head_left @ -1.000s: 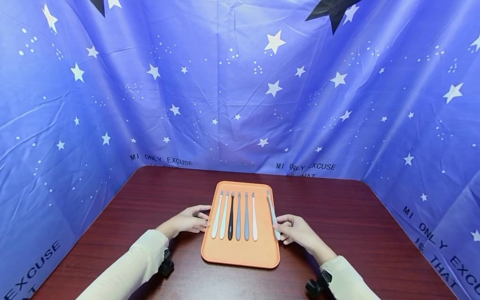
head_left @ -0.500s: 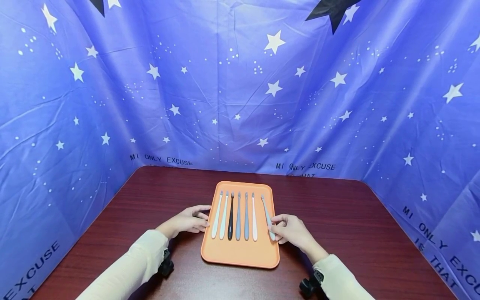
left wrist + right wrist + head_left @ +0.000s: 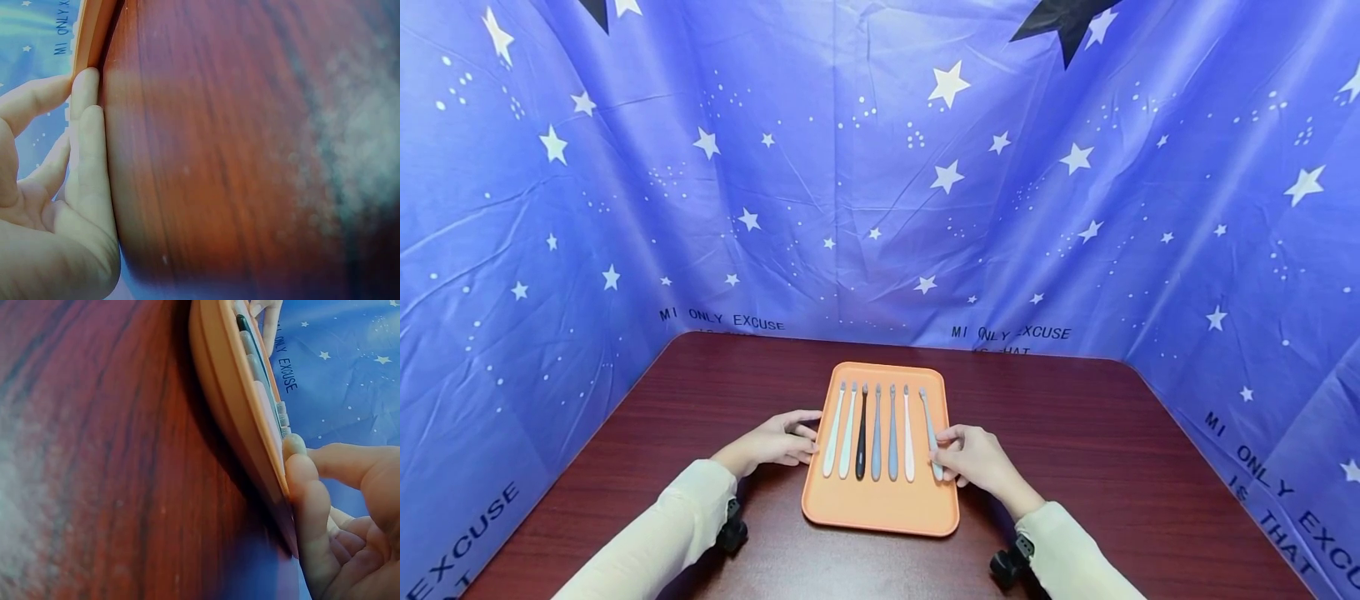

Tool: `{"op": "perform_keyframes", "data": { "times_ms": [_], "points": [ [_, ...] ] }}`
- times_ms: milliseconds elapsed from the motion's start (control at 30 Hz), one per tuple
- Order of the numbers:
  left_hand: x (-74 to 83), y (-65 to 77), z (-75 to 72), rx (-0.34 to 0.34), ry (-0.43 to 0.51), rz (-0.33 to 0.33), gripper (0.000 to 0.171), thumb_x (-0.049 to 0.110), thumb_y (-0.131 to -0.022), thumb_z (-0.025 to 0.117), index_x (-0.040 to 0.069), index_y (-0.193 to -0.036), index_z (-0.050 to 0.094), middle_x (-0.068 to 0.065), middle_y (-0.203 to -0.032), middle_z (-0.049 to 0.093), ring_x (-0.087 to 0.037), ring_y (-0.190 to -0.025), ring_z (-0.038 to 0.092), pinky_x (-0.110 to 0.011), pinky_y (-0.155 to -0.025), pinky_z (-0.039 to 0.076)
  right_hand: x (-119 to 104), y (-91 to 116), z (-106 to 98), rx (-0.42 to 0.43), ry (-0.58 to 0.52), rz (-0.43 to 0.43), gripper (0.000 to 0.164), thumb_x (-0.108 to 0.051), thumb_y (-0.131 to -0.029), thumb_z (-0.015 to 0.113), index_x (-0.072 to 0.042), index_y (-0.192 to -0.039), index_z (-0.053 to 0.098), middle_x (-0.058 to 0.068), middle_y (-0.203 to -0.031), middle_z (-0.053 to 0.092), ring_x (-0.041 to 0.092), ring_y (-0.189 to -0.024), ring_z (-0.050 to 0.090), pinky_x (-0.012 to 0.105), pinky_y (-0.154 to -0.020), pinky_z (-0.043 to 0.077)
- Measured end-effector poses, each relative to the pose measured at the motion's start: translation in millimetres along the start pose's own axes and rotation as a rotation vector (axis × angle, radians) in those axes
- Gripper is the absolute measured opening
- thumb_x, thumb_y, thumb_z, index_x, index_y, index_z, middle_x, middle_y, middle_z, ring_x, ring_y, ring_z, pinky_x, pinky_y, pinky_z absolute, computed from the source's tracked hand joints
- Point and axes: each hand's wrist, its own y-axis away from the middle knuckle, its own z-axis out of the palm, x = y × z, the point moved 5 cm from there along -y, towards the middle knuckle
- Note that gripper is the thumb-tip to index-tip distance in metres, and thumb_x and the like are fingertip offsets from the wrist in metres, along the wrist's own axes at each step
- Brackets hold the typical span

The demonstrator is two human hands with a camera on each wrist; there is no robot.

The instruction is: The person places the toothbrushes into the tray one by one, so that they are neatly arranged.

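Note:
My right hand (image 3: 981, 462) pinches a light grey-blue toothbrush (image 3: 928, 414) near its handle end, over the right side of an orange tray (image 3: 880, 510). The toothbrush leans slightly, its head pointing to the far edge. In the right wrist view the rounded handle end (image 3: 294, 445) shows between thumb and fingers. Across the tray lies a row of toothbrushes, among them a black one (image 3: 861, 433), a grey-blue one (image 3: 892, 433) and a pale pink one (image 3: 909, 437). My left hand (image 3: 775, 439), fingers mostly straight, touches the tray's left rim; in the left wrist view its fingertips (image 3: 87, 78) meet that rim.
The tray stands on a dark red-brown wooden table (image 3: 1060, 417). A blue curtain (image 3: 850, 208) with white stars surrounds the table at the back and both sides. Black wrist devices hang below both sleeves.
My right hand has moved left with the grey-blue toothbrush, from the tray's right rim to nearer the row, and the toothbrush is now more upright. The left hand and tray have stayed put.

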Motion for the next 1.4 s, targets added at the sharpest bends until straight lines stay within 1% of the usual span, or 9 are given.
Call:
{"op": "perform_keyframes", "data": {
  "times_ms": [200,300,600,800,1200,1400],
  "points": [
    [0.7,-0.3,-0.6,0.000,-0.002,0.000,0.071,0.010,-0.088,0.070,0.001,-0.151,0.039,-0.011,-0.111,0.064,-0.022,-0.086,0.070,-0.040,-0.078,0.057,-3.7,-1.7,1.7,0.007,0.023,-0.006,0.032,-0.012,-0.084,0.079,0.004,-0.109,0.067,0.000,-0.071,0.069,0.016,-0.053,0.065,0.033,-0.046,0.053],
    [1.0,-0.1,-0.6,0.002,-0.003,-0.001,0.071,0.010,-0.087,0.070,0.002,-0.151,0.039,-0.011,-0.112,0.064,-0.022,-0.087,0.070,-0.040,-0.078,0.057,-4.7,-3.2,3.5,-0.003,0.033,-0.012,0.031,-0.011,-0.084,0.078,0.005,-0.109,0.066,0.000,-0.071,0.069,0.017,-0.053,0.066,0.033,-0.045,0.053],
    [1.2,1.1,0.4,0.008,-0.008,-0.003,0.071,0.010,-0.087,0.071,0.002,-0.150,0.041,-0.011,-0.112,0.064,-0.021,-0.085,0.069,-0.040,-0.078,0.056,-3.1,-6.1,8.1,-0.043,0.012,0.028,0.032,-0.008,-0.084,0.079,0.005,-0.109,0.065,0.005,-0.071,0.067,0.018,-0.053,0.067,0.034,-0.047,0.055],
    [1.1,1.0,0.3,0.009,-0.008,-0.003,0.071,0.011,-0.087,0.071,0.002,-0.150,0.040,-0.011,-0.112,0.064,-0.021,-0.085,0.069,-0.040,-0.078,0.056,-2.1,-6.2,8.4,-0.058,0.006,0.033,0.034,-0.009,-0.084,0.079,0.006,-0.111,0.064,0.006,-0.071,0.067,0.018,-0.053,0.067,0.034,-0.048,0.055],
    [0.7,0.7,-0.5,0.009,-0.010,-0.010,0.071,0.011,-0.087,0.071,0.002,-0.150,0.040,-0.011,-0.113,0.064,-0.021,-0.085,0.069,-0.040,-0.078,0.056,-2.0,-7.2,9.0,-0.076,0.027,-0.008,0.039,-0.010,-0.087,0.077,0.008,-0.120,0.065,0.006,-0.067,0.063,0.017,-0.052,0.066,0.033,-0.047,0.055],
    [-0.3,-0.2,-0.8,0.010,-0.008,-0.009,0.072,0.011,-0.086,0.072,0.001,-0.150,0.040,-0.010,-0.112,0.065,-0.021,-0.086,0.070,-0.040,-0.078,0.057,-4.5,-6.2,8.9,-0.085,0.040,-0.004,0.042,-0.012,-0.088,0.077,0.009,-0.122,0.065,0.006,-0.067,0.063,0.017,-0.052,0.066,0.033,-0.048,0.055]
  ]
}}
